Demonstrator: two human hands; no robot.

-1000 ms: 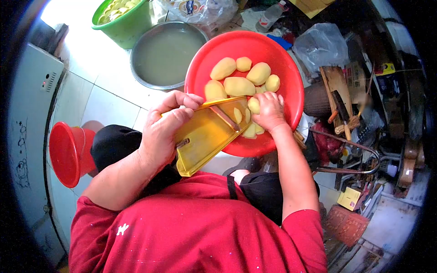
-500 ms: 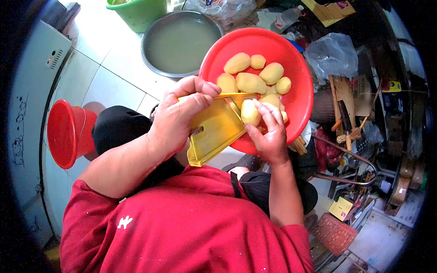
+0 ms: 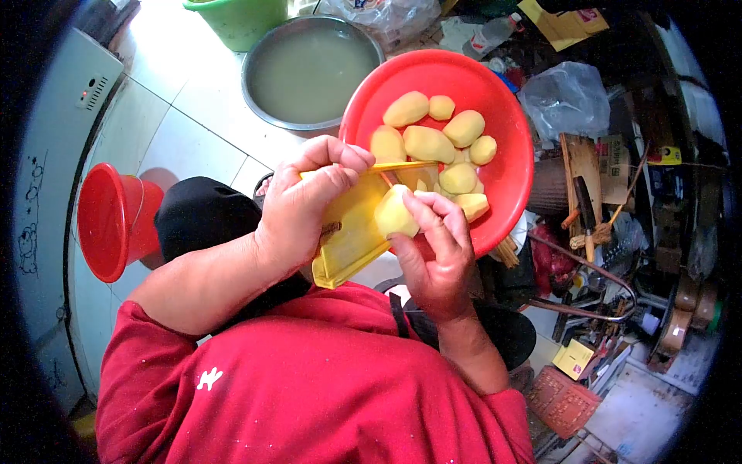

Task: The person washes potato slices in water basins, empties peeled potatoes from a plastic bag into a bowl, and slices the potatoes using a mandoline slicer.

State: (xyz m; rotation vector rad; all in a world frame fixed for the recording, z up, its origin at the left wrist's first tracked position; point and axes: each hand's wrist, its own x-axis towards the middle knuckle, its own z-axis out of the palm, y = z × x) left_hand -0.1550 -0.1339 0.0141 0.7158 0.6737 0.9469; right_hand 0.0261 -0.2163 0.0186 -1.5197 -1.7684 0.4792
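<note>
My left hand (image 3: 305,193) grips the upper edge of a yellow mandoline slicer (image 3: 352,232), which is tilted over the near rim of a red basin (image 3: 514,185). In my right hand (image 3: 440,251) is a peeled potato (image 3: 396,210), held by the fingertips and thumb against the slicer's face. My fingers cover its right side. Several peeled whole potatoes (image 3: 429,145) lie in the basin beyond the slicer. The part of the basin beneath the slicer is hidden.
A metal bowl of cloudy water (image 3: 313,73) stands on the tiled floor beside the basin, with a green tub (image 3: 239,23) behind it. To the left is a red bucket (image 3: 104,224). A knife (image 3: 585,205), plastic bag (image 3: 566,100) and clutter lie at right.
My right hand has slid the potato down and left along the slicer, toward me. More of the potatoes behind it now show. My left hand keeps its grip.
</note>
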